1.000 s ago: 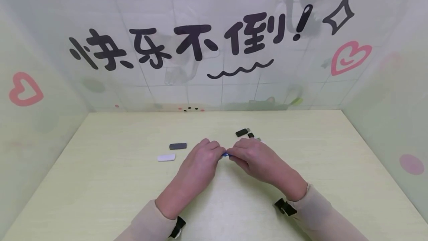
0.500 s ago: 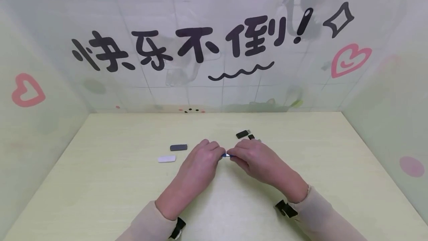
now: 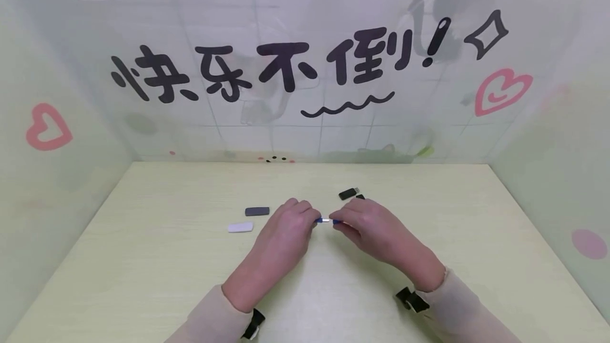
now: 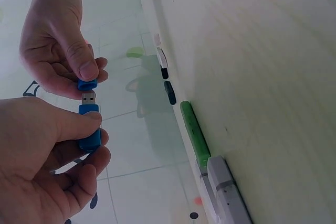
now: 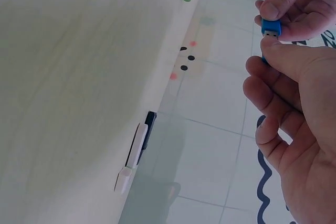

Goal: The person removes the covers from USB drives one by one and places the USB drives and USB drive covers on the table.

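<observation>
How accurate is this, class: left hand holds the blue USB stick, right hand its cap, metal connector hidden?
Only "hidden" is wrong: the left wrist view shows the metal connector exposed. The left hand holds the blue USB stick, the right hand its cap.

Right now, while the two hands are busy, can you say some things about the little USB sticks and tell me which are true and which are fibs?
1. The left hand holds a blue stick. True.
2. The right hand holds nothing. False: it pinches a blue cap.
3. The cap covers the blue stick's metal plug. False: the plug is bare.
4. A white stick and a dark grey stick lie on the table. True.
5. The black stick is in the left hand. False: it lies on the table.
6. The black stick's metal end shows. True.
</observation>
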A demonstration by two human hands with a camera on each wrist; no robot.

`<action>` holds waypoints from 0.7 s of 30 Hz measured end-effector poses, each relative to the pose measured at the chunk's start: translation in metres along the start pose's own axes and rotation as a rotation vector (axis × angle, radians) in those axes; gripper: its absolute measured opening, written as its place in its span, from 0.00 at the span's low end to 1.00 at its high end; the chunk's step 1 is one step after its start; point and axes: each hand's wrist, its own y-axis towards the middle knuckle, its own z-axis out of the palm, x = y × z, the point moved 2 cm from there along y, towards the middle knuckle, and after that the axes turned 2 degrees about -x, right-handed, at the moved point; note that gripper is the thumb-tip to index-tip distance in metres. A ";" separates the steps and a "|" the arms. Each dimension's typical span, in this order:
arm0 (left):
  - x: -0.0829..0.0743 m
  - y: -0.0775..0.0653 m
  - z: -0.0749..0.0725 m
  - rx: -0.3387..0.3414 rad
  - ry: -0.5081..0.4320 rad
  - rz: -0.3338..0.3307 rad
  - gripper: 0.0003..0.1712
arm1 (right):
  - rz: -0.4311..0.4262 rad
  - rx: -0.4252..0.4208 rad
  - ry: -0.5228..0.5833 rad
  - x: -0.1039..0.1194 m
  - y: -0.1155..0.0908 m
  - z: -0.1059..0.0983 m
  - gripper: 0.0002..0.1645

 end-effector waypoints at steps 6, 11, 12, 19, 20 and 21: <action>0.001 0.000 -0.002 -0.003 -0.013 -0.006 0.04 | 0.050 0.009 -0.004 -0.003 -0.001 -0.004 0.09; 0.001 0.002 -0.002 0.009 -0.018 -0.026 0.05 | 0.071 0.008 -0.026 -0.007 -0.003 -0.009 0.08; 0.001 0.002 -0.002 0.013 -0.019 -0.031 0.05 | 0.071 0.006 -0.032 -0.007 -0.004 -0.010 0.08; 0.001 0.006 -0.002 0.040 -0.034 -0.074 0.04 | 0.085 -0.010 -0.063 -0.013 -0.009 -0.018 0.09; 0.001 0.007 -0.003 0.045 -0.038 -0.080 0.05 | 0.089 -0.011 -0.065 -0.014 -0.010 -0.019 0.09; 0.001 0.008 -0.003 0.048 -0.043 -0.086 0.05 | 0.093 -0.012 -0.067 -0.014 -0.011 -0.020 0.10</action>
